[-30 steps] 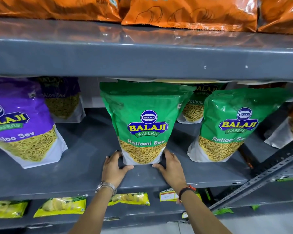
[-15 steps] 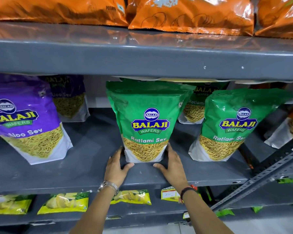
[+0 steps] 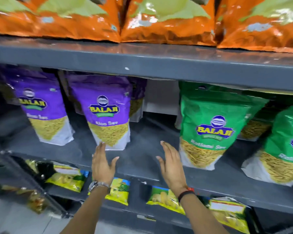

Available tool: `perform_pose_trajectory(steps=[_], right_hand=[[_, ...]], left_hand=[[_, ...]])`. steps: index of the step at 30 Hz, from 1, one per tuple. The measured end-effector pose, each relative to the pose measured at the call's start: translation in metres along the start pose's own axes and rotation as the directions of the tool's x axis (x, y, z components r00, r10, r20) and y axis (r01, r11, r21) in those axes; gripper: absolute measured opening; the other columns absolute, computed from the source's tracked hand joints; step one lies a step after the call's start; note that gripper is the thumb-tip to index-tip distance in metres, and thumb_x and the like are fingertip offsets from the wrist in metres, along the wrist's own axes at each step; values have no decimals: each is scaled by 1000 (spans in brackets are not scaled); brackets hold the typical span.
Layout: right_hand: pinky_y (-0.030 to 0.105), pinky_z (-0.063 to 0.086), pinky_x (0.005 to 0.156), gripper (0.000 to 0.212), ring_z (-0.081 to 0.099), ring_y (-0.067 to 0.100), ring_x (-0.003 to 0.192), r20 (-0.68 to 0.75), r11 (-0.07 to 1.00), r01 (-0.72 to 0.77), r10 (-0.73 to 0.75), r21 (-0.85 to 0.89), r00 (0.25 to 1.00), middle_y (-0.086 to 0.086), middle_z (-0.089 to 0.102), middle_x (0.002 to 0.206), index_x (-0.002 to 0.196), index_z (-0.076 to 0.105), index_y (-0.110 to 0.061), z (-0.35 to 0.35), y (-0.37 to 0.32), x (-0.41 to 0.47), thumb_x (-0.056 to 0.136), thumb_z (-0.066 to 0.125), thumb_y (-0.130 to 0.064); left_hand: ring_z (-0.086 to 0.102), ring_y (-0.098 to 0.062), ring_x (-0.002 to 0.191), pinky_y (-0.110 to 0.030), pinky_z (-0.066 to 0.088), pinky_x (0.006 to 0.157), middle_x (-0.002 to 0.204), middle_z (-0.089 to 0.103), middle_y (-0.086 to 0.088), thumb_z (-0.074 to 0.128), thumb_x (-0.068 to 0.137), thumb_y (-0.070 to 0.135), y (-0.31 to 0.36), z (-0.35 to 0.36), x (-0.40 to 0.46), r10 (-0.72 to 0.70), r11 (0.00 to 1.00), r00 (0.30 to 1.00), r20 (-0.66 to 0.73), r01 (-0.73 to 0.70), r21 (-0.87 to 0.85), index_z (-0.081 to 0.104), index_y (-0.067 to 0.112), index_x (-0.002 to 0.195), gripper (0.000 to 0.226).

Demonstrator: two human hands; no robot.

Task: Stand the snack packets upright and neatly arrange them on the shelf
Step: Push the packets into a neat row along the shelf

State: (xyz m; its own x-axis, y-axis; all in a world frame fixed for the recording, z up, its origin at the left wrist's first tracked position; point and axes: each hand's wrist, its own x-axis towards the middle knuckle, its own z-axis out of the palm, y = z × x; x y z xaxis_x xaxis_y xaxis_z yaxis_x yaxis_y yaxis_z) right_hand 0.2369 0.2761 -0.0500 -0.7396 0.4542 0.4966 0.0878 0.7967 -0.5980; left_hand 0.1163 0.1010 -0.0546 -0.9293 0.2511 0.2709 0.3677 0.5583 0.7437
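Both hands are spread flat, fingers extended, holding nothing. The left hand (image 3: pixel 103 163) hovers over the front of the grey shelf (image 3: pixel 142 159), its fingertips at the lower left corner of the middle purple packet (image 3: pixel 107 119); contact cannot be confirmed. The right hand (image 3: pixel 172 163) is just left of the green packet (image 3: pixel 213 130), palm facing inward. Bare shelf lies between the hands. The middle purple packet stands upright. A second purple packet (image 3: pixel 42 112) stands to its left, and a second green packet (image 3: pixel 284 149) leans at the right edge. More packets stand behind them. Orange bags (image 3: pixel 167 26) line the upper shelf. Yellow packets (image 3: pixel 118 191) lie on the lower shelf.
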Motion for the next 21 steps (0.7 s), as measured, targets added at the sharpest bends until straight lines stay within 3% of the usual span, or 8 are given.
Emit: perform_pose_trajectory(steps=[3,6,7,9,11,14,19,21], right_hand=[[15,14,106,70,25,11,130,112,989,-88,74,121,991,8,37,144,136,29,-10,48,-14,25,79,42,-49],[20,10,110,117,17,9,134,259,946,-231,170,227,951,-8,17,144,140,17,-10,95,-25,54,52,50,-81],[22,14,111,121,19,7,135,291,923,-271,189,274,938,-7,18,146,140,18,-12,105,-27,61,47,54,-81],[21,29,108,106,34,3,131,357,859,-343,206,379,911,-3,37,143,136,27,-18,128,-31,77,50,76,-57],[21,38,104,88,45,7,121,369,837,-379,233,395,900,-3,48,131,126,34,-22,140,-37,84,55,82,-35],[5,41,87,73,47,11,109,320,815,-443,336,373,886,-3,51,116,112,35,-29,144,-44,83,61,81,-8],[-7,34,70,73,49,9,103,223,822,-459,404,337,887,-3,53,112,118,41,-18,138,-53,65,58,83,-8],[-7,34,71,74,50,7,103,217,826,-460,409,325,886,-6,53,113,116,40,-25,135,-54,60,58,83,-10]], left_hand=[[22,-34,139,-51,18,116,150,24,-19,73,70,16,-36,-23,41,-85,996,996,15,85,-7,23,1,137,85],[22,-32,139,-44,19,115,151,23,-17,80,61,14,-63,-38,82,-116,992,981,157,123,-34,15,4,140,102],[22,-31,139,-42,20,114,150,24,-17,81,59,16,-69,-40,92,-105,993,967,232,116,-35,13,4,140,106],[22,-29,139,-40,20,114,150,24,-16,82,50,34,-82,-42,112,-58,997,916,397,74,-25,14,6,140,116],[27,-30,136,-36,26,110,146,32,-15,69,36,54,-91,-39,128,-37,999,865,501,42,0,20,8,139,123],[40,-23,124,-18,30,84,128,47,-7,63,35,48,-91,-30,136,-26,988,841,540,105,-115,34,7,131,108],[48,-26,118,-21,34,84,112,50,-1,65,55,24,-89,-24,128,-10,947,825,565,190,-260,40,8,126,77],[43,-30,124,-32,38,96,124,51,-5,70,60,26,-93,-23,123,4,956,828,561,162,-246,34,14,132,81]])
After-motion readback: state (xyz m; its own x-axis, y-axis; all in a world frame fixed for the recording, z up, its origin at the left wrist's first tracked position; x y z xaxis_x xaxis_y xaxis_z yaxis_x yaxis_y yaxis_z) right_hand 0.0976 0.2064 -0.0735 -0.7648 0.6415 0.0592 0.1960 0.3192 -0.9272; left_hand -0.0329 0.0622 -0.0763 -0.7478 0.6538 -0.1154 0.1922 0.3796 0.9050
